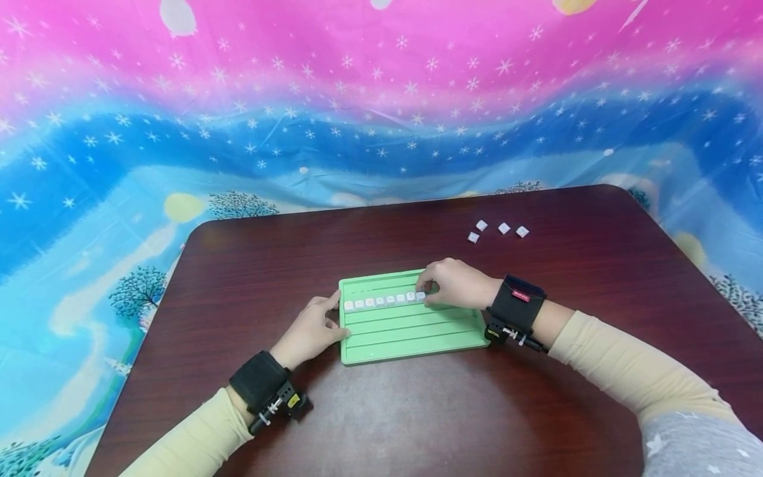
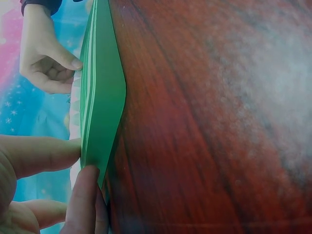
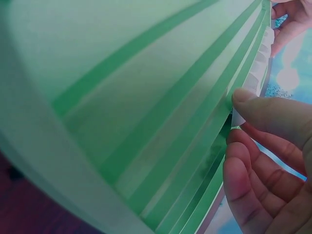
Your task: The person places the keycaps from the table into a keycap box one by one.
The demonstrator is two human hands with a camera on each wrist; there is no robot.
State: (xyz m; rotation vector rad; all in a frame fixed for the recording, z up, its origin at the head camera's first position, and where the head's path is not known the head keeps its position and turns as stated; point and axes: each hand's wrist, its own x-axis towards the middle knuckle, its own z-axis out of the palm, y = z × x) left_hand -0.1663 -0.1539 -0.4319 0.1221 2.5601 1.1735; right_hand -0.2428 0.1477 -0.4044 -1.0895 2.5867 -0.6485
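Green tray point(image 1: 411, 339) holds a row of white tiles point(image 1: 390, 299) (right fingers point(image 3: 239, 168) pinch one).

There's the tray point(image 1: 411, 334) on the table point(image 1: 447, 411), tile row point(image 1: 380, 301) inside, four loose tiles point(image 1: 504, 228) behind its right end

Tray point(image 1: 411, 336) between left hand point(image 1: 310, 331) and right hand point(image 1: 457, 283): light green, parallel lines. Tile row point(image 1: 379, 301) at right hand: white. Loose tiles point(image 1: 504, 228) beyond right hand: white. Surface point(image 1: 453, 411) under both hands: dark reddish brown, wood grain. Wristbands point(image 1: 260, 379) behind hands: black, red label point(image 1: 521, 295) on right one. Sleeves point(image 1: 191, 434): pale yellow, then grey with white stars up right arm. Backdrop point(image 1: 381, 86) beyond hands: pink over blue, white snowflakes.
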